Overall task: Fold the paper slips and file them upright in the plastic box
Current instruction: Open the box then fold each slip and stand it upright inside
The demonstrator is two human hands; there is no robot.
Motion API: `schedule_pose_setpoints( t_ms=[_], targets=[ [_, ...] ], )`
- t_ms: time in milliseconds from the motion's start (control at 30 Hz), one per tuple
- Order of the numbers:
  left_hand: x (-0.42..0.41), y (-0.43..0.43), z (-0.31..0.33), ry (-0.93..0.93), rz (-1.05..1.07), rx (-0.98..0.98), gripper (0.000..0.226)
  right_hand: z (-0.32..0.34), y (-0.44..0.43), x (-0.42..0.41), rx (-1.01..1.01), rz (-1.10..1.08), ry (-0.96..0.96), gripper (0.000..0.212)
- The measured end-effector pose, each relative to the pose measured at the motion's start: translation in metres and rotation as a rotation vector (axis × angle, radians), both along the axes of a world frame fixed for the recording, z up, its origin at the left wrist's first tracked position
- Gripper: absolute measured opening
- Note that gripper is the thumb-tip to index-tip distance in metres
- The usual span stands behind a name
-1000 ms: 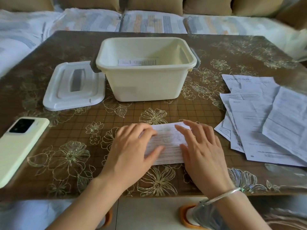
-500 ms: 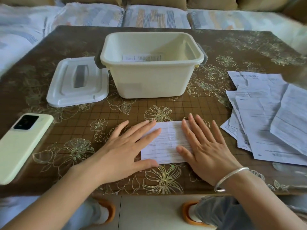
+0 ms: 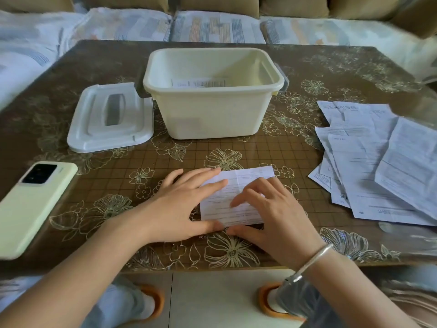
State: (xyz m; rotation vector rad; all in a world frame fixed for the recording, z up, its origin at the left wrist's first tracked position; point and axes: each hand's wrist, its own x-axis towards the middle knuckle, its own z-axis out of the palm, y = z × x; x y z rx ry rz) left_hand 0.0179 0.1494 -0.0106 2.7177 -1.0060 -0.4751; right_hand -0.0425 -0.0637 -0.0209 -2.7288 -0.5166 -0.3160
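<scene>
Far left, near edge of the tabletop (image 3: 59, 102): pale green phone (image 3: 35, 204) lying face down, camera end pointing away.

Next to the right, farther back: white lid (image 3: 111, 117) lying flat just beside the left wall of the plastic box (image 3: 212, 114).

Box stood open at the centre, well back from the hands. One printed slip (image 3: 199, 82) showed inside it, close to the near wall; it looked upright, but the rim hid its lower part.

In front of the box, near the front edge: left hand (image 3: 179, 204) lay flat, fingers straight and released, pressing the left end of a folded paper slip (image 3: 248, 181), with the thumb at the slip's near edge.

The slip lay flat on the tabletop between and under both hands. Its far right corner was bare and a crease ran across it.

Right hand (image 3: 274, 216) covered the slip's right half, fingers arched with their tips on the paper and the thumb along the near edge, close to the left thumb. Could not tell whether it pinched that edge or only pressed down.

A silver bangle (image 3: 314, 259) sat on the right wrist.

Far right: loose pile of unfolded printed sheets (image 3: 378, 166), fanned and overlapping, lying apart from the folded slip.
</scene>
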Motion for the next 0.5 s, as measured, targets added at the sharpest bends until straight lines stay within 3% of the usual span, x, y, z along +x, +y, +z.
schedule_pose_setpoints(
  t_ms=[267, 367, 500],
  targets=[
    [0.001, 0.002, -0.004, -0.034, 0.022, -0.153, 0.098, 0.007, -0.008, 0.007, -0.206, 0.239, -0.265, 0.035],
    [-0.001, 0.000, -0.004, -0.037, 0.069, -0.241, 0.092, 0.007, -0.006, 0.002, -0.261, 0.215, -0.357, 0.019],
    [-0.004, 0.003, 0.000, 0.012, 0.137, -0.390, 0.097, 0.002, -0.003, -0.007, -0.302, 0.080, -0.322, 0.018]
  ],
)
